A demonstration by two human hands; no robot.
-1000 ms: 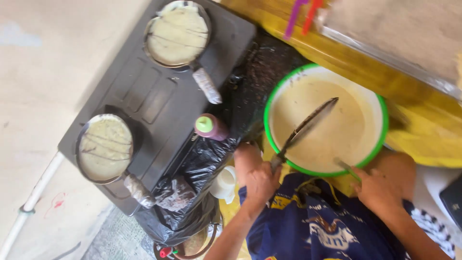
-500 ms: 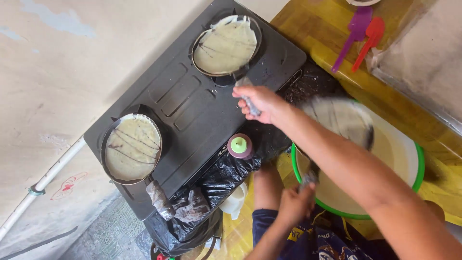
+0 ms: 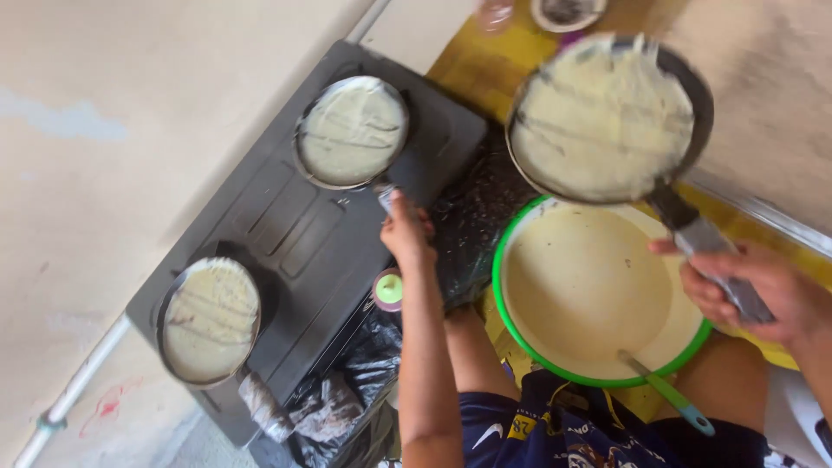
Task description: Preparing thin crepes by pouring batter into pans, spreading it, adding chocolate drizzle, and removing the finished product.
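Grey and double-burnered, a stove (image 3: 286,234) slants from 7 to 1 o'clock across the left of the scene, carrying two batter-coated pans: one (image 3: 351,132) at its upper end, another (image 3: 210,319) at its lower end. At 4 o'clock sits a green-rimmed bowl (image 3: 520,338) of pale batter, a green-handled spoon (image 3: 667,394) leaning in it at its lower right rim. Above the bowl, at 1 o'clock, a third pan (image 3: 607,117), blurred and spread with batter, hangs tilted in the air over the bowl's upper rim. The right hand (image 3: 745,290), at 3 o'clock, is clenched round that pan's wrapped handle (image 3: 719,260). The left hand (image 3: 406,236), near centre, reaches up to the handle of the upper stove pan, fingers closing on it, though the hold itself is partly hidden. Black plastic (image 3: 347,399) bunches at 6 o'clock below the stove. Just beside the left forearm stands a small green-capped bottle (image 3: 389,289).
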